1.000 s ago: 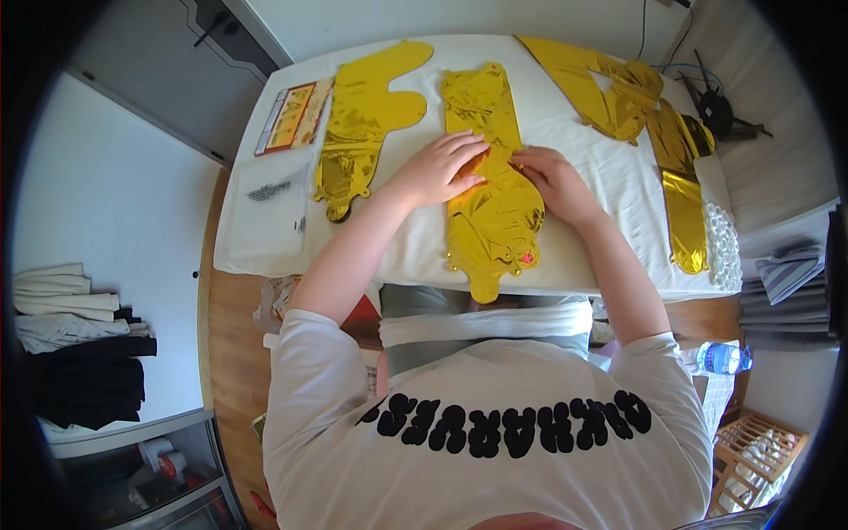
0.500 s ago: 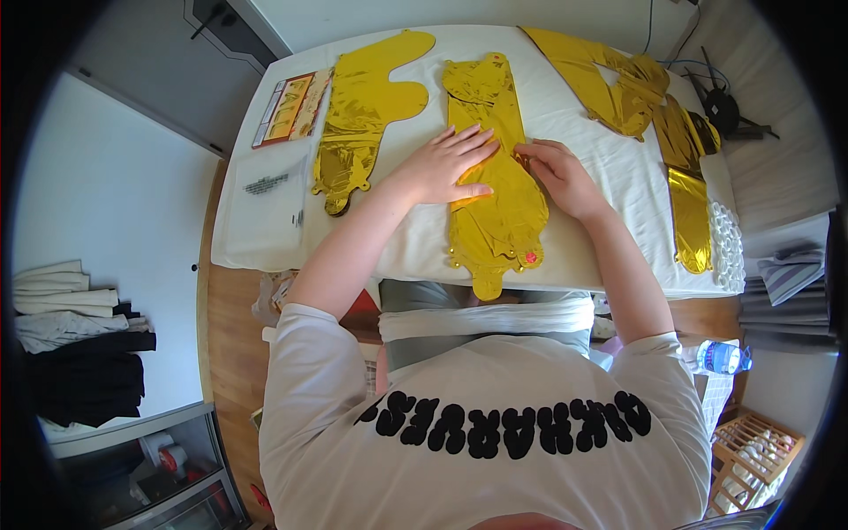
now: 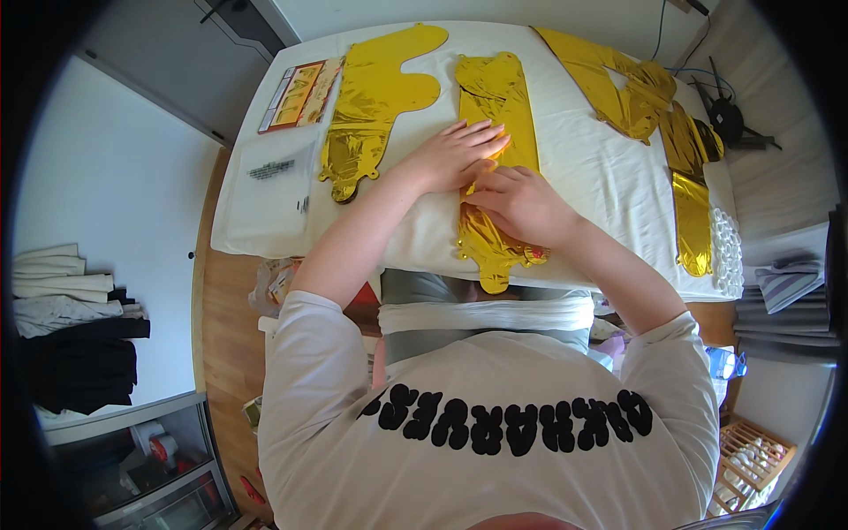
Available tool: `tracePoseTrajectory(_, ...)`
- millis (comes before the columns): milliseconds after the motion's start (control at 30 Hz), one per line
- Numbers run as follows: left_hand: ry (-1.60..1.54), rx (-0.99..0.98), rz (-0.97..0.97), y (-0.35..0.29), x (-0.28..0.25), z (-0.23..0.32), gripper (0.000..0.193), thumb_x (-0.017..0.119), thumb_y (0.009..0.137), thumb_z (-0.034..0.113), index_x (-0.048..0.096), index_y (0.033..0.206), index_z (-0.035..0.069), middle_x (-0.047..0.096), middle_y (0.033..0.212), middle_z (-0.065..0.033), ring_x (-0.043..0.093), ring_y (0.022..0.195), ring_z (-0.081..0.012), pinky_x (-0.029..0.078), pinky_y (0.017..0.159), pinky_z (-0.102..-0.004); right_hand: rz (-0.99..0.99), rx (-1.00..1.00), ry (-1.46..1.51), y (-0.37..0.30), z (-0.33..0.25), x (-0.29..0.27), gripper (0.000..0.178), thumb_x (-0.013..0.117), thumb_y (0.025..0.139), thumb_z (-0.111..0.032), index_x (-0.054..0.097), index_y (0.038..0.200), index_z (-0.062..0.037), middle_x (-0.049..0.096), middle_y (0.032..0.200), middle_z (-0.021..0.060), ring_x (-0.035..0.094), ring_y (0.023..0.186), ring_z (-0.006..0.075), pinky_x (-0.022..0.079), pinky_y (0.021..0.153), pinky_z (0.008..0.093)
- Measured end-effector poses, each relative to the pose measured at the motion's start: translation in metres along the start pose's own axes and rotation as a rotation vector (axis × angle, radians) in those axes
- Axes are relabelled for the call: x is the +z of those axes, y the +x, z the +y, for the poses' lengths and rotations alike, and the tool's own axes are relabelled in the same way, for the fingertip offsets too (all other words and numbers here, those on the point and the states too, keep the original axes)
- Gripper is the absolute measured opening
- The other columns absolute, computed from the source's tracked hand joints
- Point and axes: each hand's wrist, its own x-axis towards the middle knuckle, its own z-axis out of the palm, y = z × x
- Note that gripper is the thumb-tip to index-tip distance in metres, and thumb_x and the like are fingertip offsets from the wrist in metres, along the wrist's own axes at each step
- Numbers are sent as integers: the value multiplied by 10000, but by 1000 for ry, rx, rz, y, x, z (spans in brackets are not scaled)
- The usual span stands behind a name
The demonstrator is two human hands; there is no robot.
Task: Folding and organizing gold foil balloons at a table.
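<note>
A flat, uninflated gold foil balloon (image 3: 497, 81) lies lengthwise in front of me on the white-covered table. My left hand (image 3: 452, 157) rests on its left side with the fingers stretched out and lying flat. Bent over the lower half, my right hand (image 3: 523, 208) has its fingers closed on the foil near the left edge, and the right side there seems folded inward. The foil right under both hands is hidden. To the left is another flat gold foil balloon (image 3: 371, 97), with a wavy right edge. More gold foil balloons (image 3: 618, 88) lie at the right.
A printed card (image 3: 298, 97) and a clear plastic bag (image 3: 261, 199) lie on the table's left side. A black fan-like object (image 3: 726, 119) stands at the far right, above white chain-like loops (image 3: 726, 252). The white tablecloth (image 3: 583, 230) hangs over the table's front edge.
My right hand has moved left across the balloon from its right edge, carrying foil with it, so the lower part now looks narrower. My left hand stays about where it was.
</note>
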Motion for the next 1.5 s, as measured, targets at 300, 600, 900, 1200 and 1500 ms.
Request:
tracePoseTrajectory(300,27,37,17,-1,-1,3,577,460,1053,410,355,1575,189,341,1636,-66,288,1523,-252,234,1247,-454,0,-64,-169,5,1,15,323,663,831,-127,723,1147,-101,653,1184,29,599,1177,201,499,983,369)
tracePoseTrajectory(600,60,42,71,2,0,-1,582,506,1039,343,355,1576,176,355,1630,-59,327,1501,-260,265,1225,-446,44,-134,-124,6,7,19,310,681,817,-111,731,1122,-90,691,1141,16,622,1145,211,513,978,368)
tracePoseTrajectory(900,-506,-87,30,11,-13,-15,570,542,1026,206,374,1566,132,404,1601,-88,423,1437,-295,360,1170,-399,89,-52,71,0,9,25,255,709,817,-76,745,1068,-103,707,1121,33,648,1091,236,527,956,383)
tracePoseTrajectory(1200,-106,-307,331,3,-17,-34,429,636,956,174,596,1370,68,586,1414,-109,550,1302,-303,453,1091,-431,76,-30,136,-2,15,25,264,698,834,-67,740,1089,-125,701,1142,29,644,1102,230,516,951,377)
tracePoseTrajectory(1500,216,-119,293,8,-20,-44,345,589,980,291,641,1258,96,651,1291,-66,588,1242,-245,288,1213,-522,64,-41,126,-3,16,26,261,672,829,-83,734,1080,-119,702,1156,37,630,1139,230,503,985,379)
